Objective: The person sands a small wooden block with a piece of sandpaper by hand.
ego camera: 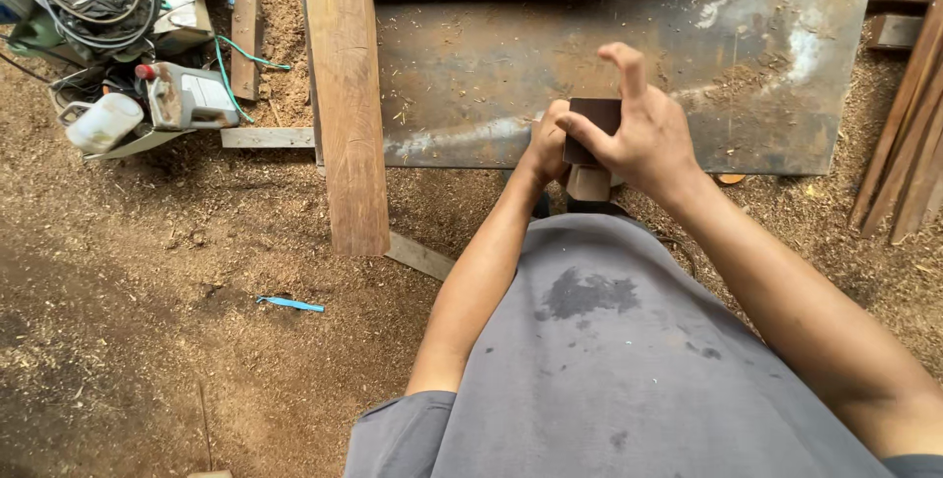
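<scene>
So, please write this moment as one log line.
left hand: grips wooden block | right hand: grips block, forefinger raised | below: metal sheet

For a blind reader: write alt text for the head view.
Both hands, left hand and right hand, hold a small dark wooden block above a rusty metal sheet. A long plank lies on the sawdust floor.

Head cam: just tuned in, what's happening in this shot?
A person stands on sawdust-covered ground, holding a small dark wooden block in front of them with both hands. The left hand grips it from the side; the right hand holds its other side, index finger raised. Below lies a rusty metal sheet, with a long wooden plank beside it and a chainsaw further left.
</scene>
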